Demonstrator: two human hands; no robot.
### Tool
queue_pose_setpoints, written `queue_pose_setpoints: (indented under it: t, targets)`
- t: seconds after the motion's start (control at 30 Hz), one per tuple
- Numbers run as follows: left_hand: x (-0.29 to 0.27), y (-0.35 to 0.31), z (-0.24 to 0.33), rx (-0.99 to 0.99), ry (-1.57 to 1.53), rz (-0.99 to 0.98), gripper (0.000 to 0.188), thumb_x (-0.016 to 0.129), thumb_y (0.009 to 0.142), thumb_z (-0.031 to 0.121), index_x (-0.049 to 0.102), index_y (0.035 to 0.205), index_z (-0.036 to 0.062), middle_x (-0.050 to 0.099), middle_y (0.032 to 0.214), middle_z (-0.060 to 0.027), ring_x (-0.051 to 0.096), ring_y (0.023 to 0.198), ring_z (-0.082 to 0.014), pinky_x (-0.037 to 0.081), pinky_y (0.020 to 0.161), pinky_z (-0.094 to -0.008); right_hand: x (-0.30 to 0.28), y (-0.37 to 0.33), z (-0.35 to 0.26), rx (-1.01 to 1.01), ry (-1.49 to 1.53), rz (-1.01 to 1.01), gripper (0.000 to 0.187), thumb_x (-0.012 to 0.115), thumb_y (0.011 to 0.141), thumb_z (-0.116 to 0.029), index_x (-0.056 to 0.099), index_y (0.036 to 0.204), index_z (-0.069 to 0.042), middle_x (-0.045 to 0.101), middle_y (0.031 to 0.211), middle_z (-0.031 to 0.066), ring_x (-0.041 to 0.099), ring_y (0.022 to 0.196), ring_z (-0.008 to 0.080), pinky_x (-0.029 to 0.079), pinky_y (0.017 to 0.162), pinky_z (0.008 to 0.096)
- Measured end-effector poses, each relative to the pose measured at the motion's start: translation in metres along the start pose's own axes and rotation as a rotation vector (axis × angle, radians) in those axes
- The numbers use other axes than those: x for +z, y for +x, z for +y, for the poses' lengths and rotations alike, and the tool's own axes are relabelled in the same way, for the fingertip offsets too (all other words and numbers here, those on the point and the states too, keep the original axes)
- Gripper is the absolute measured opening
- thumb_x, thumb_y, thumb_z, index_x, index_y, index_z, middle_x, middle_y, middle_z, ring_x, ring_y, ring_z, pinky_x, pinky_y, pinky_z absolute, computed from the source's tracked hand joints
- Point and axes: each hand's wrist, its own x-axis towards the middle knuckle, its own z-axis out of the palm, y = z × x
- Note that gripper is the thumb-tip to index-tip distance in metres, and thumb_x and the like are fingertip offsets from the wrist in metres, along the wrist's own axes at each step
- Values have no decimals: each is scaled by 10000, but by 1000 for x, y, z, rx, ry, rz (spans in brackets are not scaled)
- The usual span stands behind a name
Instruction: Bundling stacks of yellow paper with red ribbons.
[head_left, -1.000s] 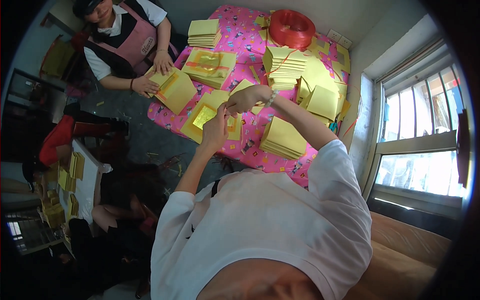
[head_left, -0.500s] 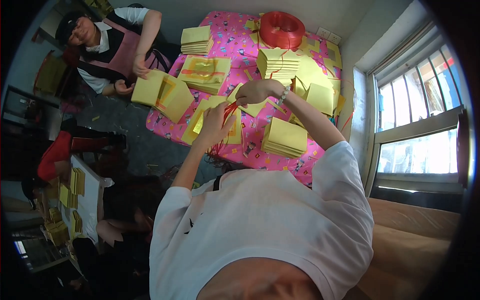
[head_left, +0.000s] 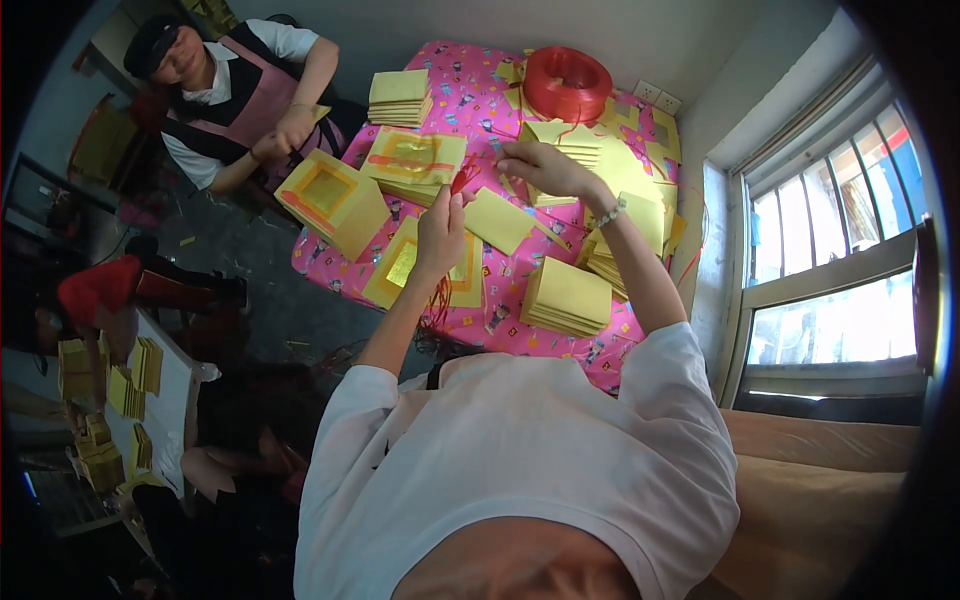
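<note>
Since half a second ago, the right hand [head_left: 540, 170] has pulled away from the left hand [head_left: 442, 235], leaving a gap between them, and the co-worker [head_left: 265, 95], ahead of the left hand and well to its left, has drawn both arms back from the yellow-and-orange stack [head_left: 345, 215]. Beneath both hands spreads the desk [head_left: 470, 72], covered with pink patterned cloth. Ahead of the left hand and slightly to its left lies a stack with a shiny gold face [head_left: 415, 160]; a framed piece with a gold square [head_left: 402, 265] lies partly covered under the left hand and forearm. Nearer the body than the right hand, beside that forearm, sits a plain yellow stack [head_left: 567, 293], and just beyond the right hand, partly hidden by it, stands a pleated stack [head_left: 568, 138]. Farther past it, near the wall, is a red coil [head_left: 537, 88]. Just right of the left hand lies a flat yellow piece [head_left: 499, 222]. A pale bead bracelet [head_left: 612, 212] circles the right wrist. Thinnest of all, the bundle of red strings [head_left: 463, 181] is grasped in the left hand, its tops fanning above the thumb and its ends trailing below. The right hand's fingers are bent; whether they pinch a strand, I cannot tell.
</note>
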Motion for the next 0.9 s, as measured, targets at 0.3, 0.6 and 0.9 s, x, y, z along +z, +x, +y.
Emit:
queue_pose_setpoints:
  t: [0.3,0.6,0.9]
  targets:
    - [32,22,-1,-109,-295,188,235,358,928,180,502,999,8,529,720,-91,519,613,-204,419,594,-316,68,20,-17,121,846,517,190,483,899,-219,594,957,-76,534,764,-46,471,670,31,432,652,184]
    - [18,24,25,-213,-567,177,278,360,943,237,505,1004,7,484,797,-16,436,703,-87,372,618,-237,78,33,-43,107,1071,533,209,495,893,-241,599,965,-74,550,734,-55,462,635,23,380,560,178]
    - [-18,18,43,-315,-833,408,257,415,920,279,514,877,46,506,785,-5,469,710,-83,392,625,-231,104,46,-58,-13,909,434,400,342,929,-400,444,1171,-98,510,932,3,427,721,50,374,611,221]
